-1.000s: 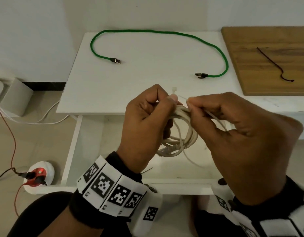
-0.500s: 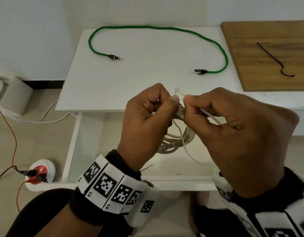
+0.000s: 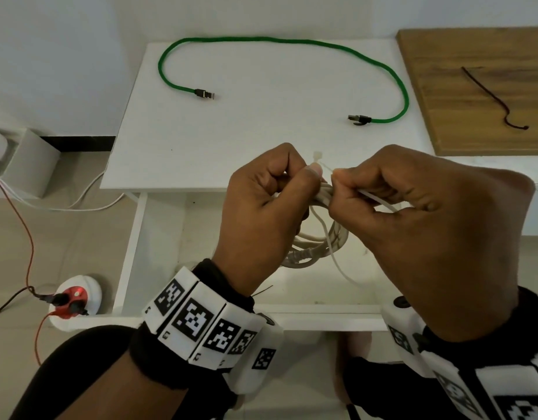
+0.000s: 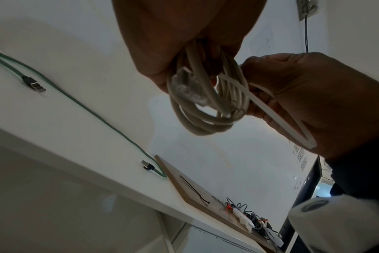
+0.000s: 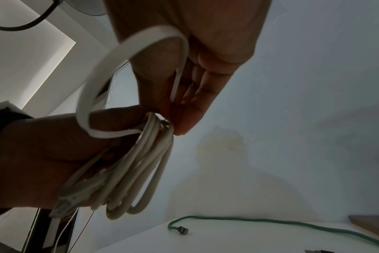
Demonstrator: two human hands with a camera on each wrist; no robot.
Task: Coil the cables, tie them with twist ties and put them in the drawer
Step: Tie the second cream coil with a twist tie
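My left hand (image 3: 270, 207) grips a coiled white cable (image 3: 328, 247) (image 4: 203, 106) (image 5: 128, 179) above the open drawer (image 3: 307, 295). A white tie (image 3: 323, 168) (image 4: 277, 118) (image 5: 110, 71) loops round the top of the coil. My right hand (image 3: 413, 225) pinches the tie's strap between thumb and fingers, right beside the left thumb. The tie's head sticks up between the two hands. A green cable (image 3: 292, 42) (image 4: 80, 102) (image 5: 292, 224) lies uncoiled in an arc on the white table (image 3: 261, 140). A dark twist tie (image 3: 492, 98) lies on the wooden board (image 3: 458, 56) at the right.
The drawer's white front rail (image 3: 292, 321) runs under my wrists. On the floor at the left stand a white socket block with red plugs (image 3: 72, 301), red and white wires, and a grey box (image 3: 28, 165). A wall rises behind the table.
The two hands have stayed together on the coil, with the right hand's pinch on the tie shifting slightly towards the left thumb. The view has tilted a little.
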